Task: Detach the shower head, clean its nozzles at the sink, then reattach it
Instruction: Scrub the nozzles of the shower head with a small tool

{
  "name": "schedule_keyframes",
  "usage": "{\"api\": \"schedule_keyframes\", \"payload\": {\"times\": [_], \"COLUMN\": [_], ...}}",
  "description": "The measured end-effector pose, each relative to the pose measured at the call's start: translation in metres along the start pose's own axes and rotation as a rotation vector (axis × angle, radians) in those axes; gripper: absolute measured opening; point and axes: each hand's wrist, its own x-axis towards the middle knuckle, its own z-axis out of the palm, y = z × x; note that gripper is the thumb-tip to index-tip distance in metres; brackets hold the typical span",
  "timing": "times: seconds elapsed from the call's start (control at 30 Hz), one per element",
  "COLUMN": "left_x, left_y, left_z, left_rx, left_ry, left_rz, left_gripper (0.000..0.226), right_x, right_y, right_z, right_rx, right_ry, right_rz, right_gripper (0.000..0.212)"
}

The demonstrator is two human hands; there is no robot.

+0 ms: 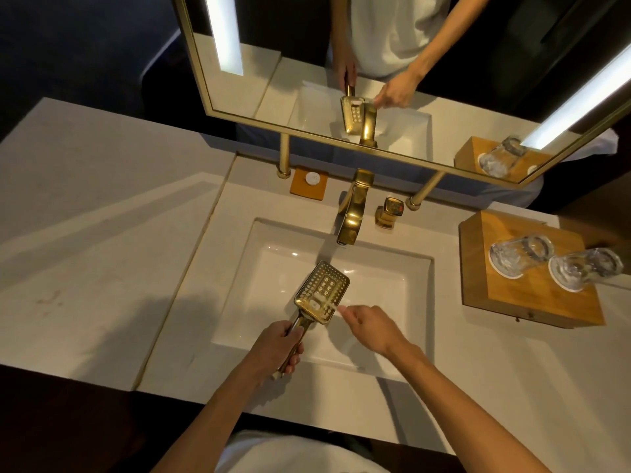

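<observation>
Left hand [278,346] sat nearest me, wrapped round the handle of the shower head [322,292], holding it over the sink [421,268] basin, nozzle face up, just short of the faucet [351,213]; right hand [370,325] hovered at the head's right edge, fingers loosely curled, holding nothing, fingertip about touching the face; I judged the head rigid, polished metal, likely slick once wet, moderately weighty; best gripped low on the handle as held; two glasses [553,264] stood well right of the sink, fragile.
</observation>
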Motion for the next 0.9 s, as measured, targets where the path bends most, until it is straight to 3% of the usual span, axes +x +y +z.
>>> {"api": "schedule_keyframes", "payload": {"times": [0.23, 0.4, 0.5, 0.67, 0.83, 0.9], "left_x": [0.0, 0.004, 0.003, 0.005, 0.007, 0.008], "left_y": [-0.002, -0.002, -0.003, 0.0, 0.001, 0.002], "left_z": [0.001, -0.002, 0.0, 0.0, 0.002, 0.004], "left_rx": [-0.01, -0.004, 0.006, -0.015, -0.009, -0.008], "left_ry": [-0.007, -0.003, 0.002, 0.004, -0.007, -0.005], "left_rz": [-0.006, -0.005, -0.004, 0.002, 0.001, 0.004], "left_gripper": [0.022, 0.023, 0.024, 0.024, 0.024, 0.025], "right_x": [-0.002, -0.005, -0.001, -0.005, -0.002, -0.004], "right_y": [-0.003, -0.006, -0.004, -0.01, -0.003, -0.009], "right_z": [0.002, 0.005, 0.001, 0.004, -0.003, 0.002], "right_rx": [-0.006, 0.048, 0.005, 0.043, 0.011, 0.027], "right_ry": [0.008, -0.075, 0.0, -0.059, 0.068, 0.031], "right_rz": [0.019, 0.014, 0.055, 0.028, 0.079, 0.04], "right_gripper": [0.052, 0.051, 0.052, 0.052, 0.052, 0.053]}}
